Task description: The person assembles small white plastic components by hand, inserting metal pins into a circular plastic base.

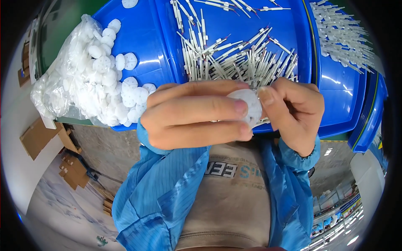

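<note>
Near the front edge of the middle blue tray, my left hand (194, 111) grips a white round plastic disc (250, 104), its fingers lying across the face. My right hand (295, 111) is closed beside it, thumb and forefinger pinched at the disc's upper right edge. Whatever sits between those right fingertips is too small and covered to name. Just beyond both hands lies a heap of thin white sticks (234, 58), some with fine reddish ends. More white discs (130, 94) are piled to the left, partly in a clear plastic bag (63, 77).
A blue tray (144, 31) under the discs stands beside the middle blue tray (268, 21) with the sticks. On the right, another blue tray (339, 94) bears a dense bundle of white stick-like pieces (343, 35). Cardboard (39, 136) lies at lower left.
</note>
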Demonstrator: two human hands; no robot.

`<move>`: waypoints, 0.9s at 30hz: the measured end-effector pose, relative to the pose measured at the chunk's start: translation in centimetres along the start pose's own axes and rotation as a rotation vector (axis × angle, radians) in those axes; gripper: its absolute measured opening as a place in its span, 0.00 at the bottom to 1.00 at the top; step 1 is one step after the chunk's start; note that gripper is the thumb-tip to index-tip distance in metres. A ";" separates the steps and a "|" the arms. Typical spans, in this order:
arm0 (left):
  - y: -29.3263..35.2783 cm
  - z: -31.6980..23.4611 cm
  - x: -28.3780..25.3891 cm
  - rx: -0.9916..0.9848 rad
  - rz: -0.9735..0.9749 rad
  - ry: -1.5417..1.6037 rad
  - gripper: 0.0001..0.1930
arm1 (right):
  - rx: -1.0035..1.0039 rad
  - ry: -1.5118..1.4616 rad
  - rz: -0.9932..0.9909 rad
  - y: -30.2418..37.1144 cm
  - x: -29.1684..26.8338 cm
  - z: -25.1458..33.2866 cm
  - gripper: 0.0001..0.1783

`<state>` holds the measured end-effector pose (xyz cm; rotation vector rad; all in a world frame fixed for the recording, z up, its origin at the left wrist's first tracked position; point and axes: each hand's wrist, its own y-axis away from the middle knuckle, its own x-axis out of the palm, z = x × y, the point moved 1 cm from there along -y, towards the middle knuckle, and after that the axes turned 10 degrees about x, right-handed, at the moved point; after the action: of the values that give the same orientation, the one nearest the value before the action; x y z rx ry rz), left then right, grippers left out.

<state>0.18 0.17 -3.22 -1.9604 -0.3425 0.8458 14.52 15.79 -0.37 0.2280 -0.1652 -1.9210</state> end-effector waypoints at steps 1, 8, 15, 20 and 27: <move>0.0 -0.1 -0.1 -0.024 -0.056 0.077 0.19 | -0.041 0.130 0.016 -0.1 -0.1 0.3 0.06; 0.5 -0.9 0.5 -0.664 -0.430 0.060 0.20 | -0.341 0.837 -0.039 -0.4 1.6 -1.9 0.15; -0.2 -1.3 1.0 -0.742 -0.594 0.157 0.18 | -0.397 1.028 -0.093 -0.4 0.7 -0.6 0.14; 0.5 -1.4 0.3 -0.775 -0.549 0.154 0.12 | -0.213 0.513 -0.238 0.0 0.3 1.5 0.14; 0.3 -1.3 0.9 -0.764 -0.668 0.386 0.12 | -0.076 0.105 0.085 0.6 2.7 -0.5 0.23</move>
<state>1.71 -0.38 -3.43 -2.3857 -1.1262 -0.1411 14.24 13.08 -0.94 0.2658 -0.0318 -1.8222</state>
